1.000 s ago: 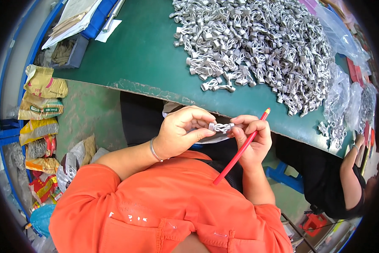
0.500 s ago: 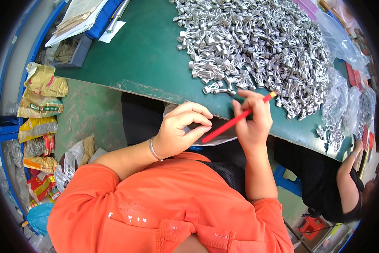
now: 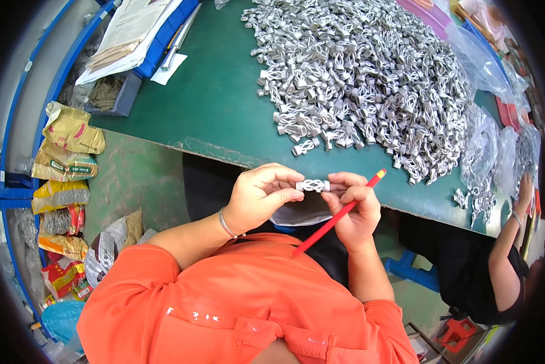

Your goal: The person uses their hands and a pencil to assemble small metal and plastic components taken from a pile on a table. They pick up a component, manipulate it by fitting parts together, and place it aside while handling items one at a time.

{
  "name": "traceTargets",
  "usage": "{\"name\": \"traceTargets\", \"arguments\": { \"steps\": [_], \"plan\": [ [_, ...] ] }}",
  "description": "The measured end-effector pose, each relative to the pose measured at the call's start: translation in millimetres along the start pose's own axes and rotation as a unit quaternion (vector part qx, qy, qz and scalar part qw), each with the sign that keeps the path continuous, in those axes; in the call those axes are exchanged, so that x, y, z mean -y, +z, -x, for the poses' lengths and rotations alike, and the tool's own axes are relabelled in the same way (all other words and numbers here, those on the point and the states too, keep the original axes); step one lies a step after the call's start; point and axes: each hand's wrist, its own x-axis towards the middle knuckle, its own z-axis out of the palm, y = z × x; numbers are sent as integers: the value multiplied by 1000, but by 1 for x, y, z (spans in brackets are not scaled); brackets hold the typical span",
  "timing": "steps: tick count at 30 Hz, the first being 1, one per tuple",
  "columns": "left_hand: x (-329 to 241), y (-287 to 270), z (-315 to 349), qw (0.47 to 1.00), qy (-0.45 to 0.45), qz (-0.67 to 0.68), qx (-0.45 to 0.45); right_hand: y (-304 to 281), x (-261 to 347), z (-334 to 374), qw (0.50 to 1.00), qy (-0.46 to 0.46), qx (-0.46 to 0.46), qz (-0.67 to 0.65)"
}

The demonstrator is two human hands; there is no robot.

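Held crosswise between my hands is a small silver metal fitting (image 3: 313, 186) with twisted openwork in its middle and ribbed ends. The fingertips of my left hand (image 3: 259, 195) pinch its left end. My right hand (image 3: 353, 213) grips the right end with thumb and fingers. That same hand also keeps hold of a slim red stick (image 3: 324, 228) with a yellow tip, slanting from upper right down toward my shirt. Just beyond my hands, a large heap of similar silver fittings (image 3: 357, 79) covers much of the green table (image 3: 211, 91).
Papers (image 3: 127, 33) lie over a blue bin (image 3: 163, 39) at the far left, beside a grey box (image 3: 117, 94). Stacked sacks (image 3: 66, 164) stand on the floor at left. Clear plastic bags (image 3: 481, 139) lie at right, near a co-worker's arm (image 3: 507, 242).
A single fitting is now between my hands, whereas my right fingers were at the heap's near edge before. My right hand has come down and left, and the red stick is tilted more steeply.
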Motion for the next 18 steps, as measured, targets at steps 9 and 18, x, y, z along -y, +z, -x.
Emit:
{"name": "traceTargets", "arguments": {
  "steps": [9, 18],
  "plan": [
    [-2, 5, 2, 994, 100, -45, 10, -5, -1, 4, 970, 145, 5, -193],
    [-11, -4, -11, 907, 278, -317, 4, -13, 3, -13, 998, -35, 41, -26]
  ]
}}
